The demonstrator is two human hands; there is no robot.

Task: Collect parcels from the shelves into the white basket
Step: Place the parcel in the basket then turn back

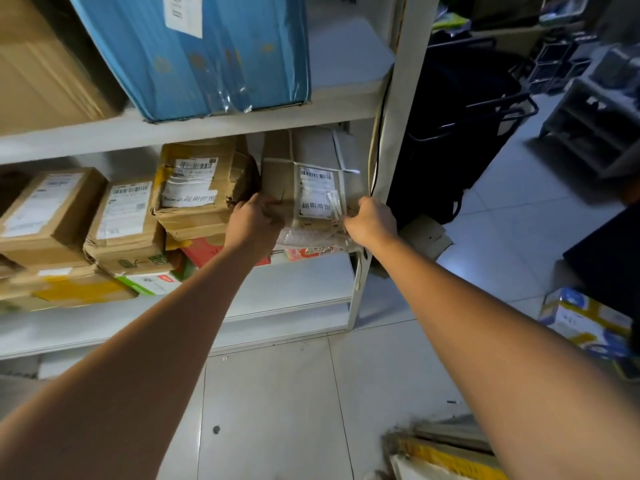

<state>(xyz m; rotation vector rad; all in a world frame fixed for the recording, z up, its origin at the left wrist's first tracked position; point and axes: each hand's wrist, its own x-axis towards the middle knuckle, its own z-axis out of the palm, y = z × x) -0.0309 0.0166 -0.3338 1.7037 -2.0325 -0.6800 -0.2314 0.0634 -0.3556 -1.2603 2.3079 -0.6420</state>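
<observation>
Left hand [254, 221] and right hand [370, 221] are closed on opposite near corners of the taped parcel [311, 188]; it lies straight ahead on the lower shelf [294, 282], long axis running back into the bay, equally near both.

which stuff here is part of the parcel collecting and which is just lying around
Job:
- strapped parcel, gripped by left hand and right hand
- crumpled parcel beside it
- two labelled boxes further left
- blue box on the shelf above

Lying about:
- black cart
- printed carton on the floor
- flat cardboard by the shelf post
</observation>
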